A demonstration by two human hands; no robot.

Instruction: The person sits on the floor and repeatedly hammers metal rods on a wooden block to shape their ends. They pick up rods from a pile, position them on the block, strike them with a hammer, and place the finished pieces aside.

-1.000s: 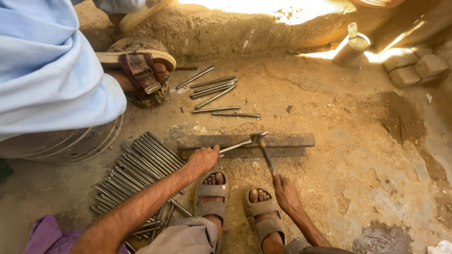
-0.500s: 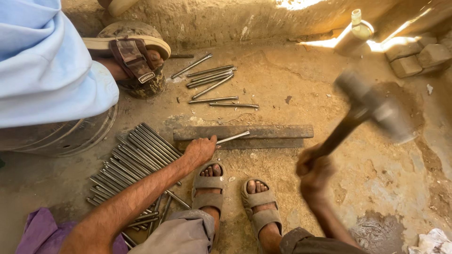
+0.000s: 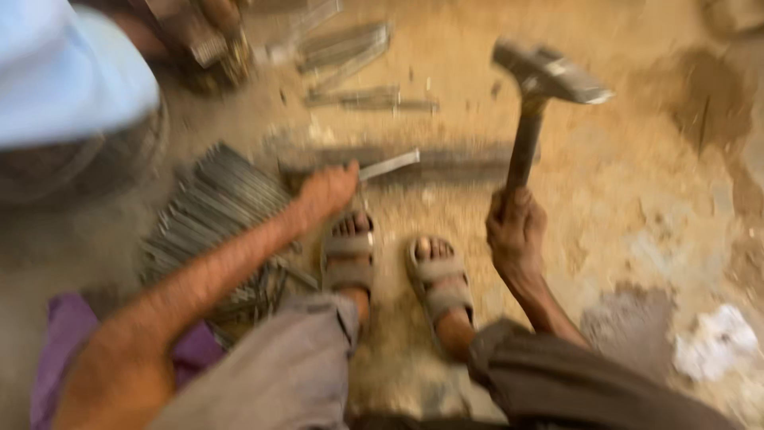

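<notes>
- Hammer (image 3: 549, 76) raised above the sandy floor (image 3: 637, 207), its metal head up and its wooden handle running down into the right hand (image 3: 516, 231).
- Right hand: fingers wrapped tight round the lower end of the handle, fist closed on it.
- Left hand (image 3: 326, 191): reaches forward to a thin metal rod (image 3: 388, 164), fingers pinched on its near end; the rod's far end lies across a long dark iron bar (image 3: 446, 163) on the floor.
- Hammer head hangs clear of the rod, up and to the right of it, not touching.
- Feet in grey sandals (image 3: 436, 279) are planted just behind the bar, between the two arms.
- Heap of similar rods (image 3: 215, 207) lies on the floor just left of the left forearm.
- A few loose rods (image 3: 358, 97) lie beyond the bar, apart from it.
- Another person in a pale blue garment (image 3: 64, 72) sits at the upper left.
- Everything is blurred, so finer detail cannot be told.
</notes>
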